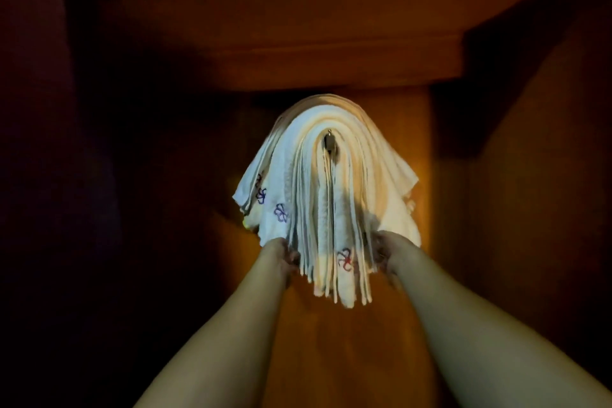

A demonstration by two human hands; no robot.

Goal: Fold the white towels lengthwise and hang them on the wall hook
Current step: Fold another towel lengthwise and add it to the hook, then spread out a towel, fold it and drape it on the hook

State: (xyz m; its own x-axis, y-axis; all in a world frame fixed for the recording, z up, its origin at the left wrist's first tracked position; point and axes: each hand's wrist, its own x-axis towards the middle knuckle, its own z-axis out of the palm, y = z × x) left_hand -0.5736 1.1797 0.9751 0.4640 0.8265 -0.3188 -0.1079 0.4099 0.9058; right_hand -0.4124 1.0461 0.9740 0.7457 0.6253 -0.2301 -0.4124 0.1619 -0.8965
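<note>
Towels [318, 195], white, folded, many layers draped over metal hook [330, 142] on wooden wall [381, 325], above your fingers. Your left hand [281, 253] and right hand [385, 252] flank the hanging ends, both touching them. Fingers sit buried in cloth; I cannot tell whether they grip. Embroidered flower [346, 259] lies between your 2 hands.

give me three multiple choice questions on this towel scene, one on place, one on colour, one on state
1. Where do the towels hang?
a) over a metal hook on the wooden wall
b) on a chair
c) on a floor rack

2. What colour are they?
a) green
b) white with small stitched flowers
c) black

3. What are the hands doing?
a) hanging idle
b) left hand and right hand grip the lower ends
c) one holds a cup

Answers: a, the hook shows at the fold; b, flowers show on white cloth; b, each hand sits at the hanging ends.
</note>
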